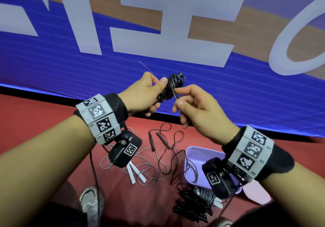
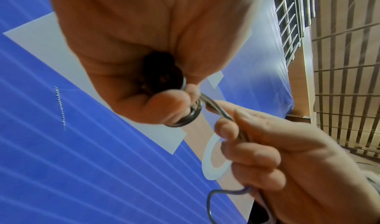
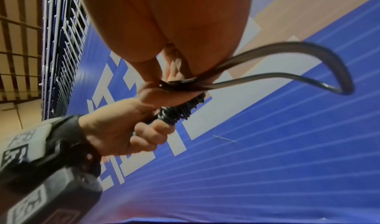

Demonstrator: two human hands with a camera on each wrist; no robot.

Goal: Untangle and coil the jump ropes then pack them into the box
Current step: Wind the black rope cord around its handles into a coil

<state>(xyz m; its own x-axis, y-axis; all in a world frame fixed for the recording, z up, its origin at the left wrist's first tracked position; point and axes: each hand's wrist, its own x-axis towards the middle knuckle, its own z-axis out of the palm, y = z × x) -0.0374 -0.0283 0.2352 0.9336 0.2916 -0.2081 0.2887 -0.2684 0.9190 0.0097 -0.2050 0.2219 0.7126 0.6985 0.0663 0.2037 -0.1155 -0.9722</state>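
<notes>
Holding the black jump rope [image 1: 171, 88] mid-frame in the head view, your left hand [image 1: 140, 94] has its grip wrapped round the wound bundle, thumb pressed on the coils. Your right hand [image 1: 197, 107] pinches the last free loop [image 3: 304, 65] of cord.

Risks, as I judge them:
- Ease that thumb and the springy coils may unwind.
- Tuck the loop loosely and it could spring out once dropped.
- The purple box [image 1: 202, 152] sits on the floor at lower right; loose ropes [image 1: 163, 149] beside it, one trailing over the rim, may snag.
</notes>
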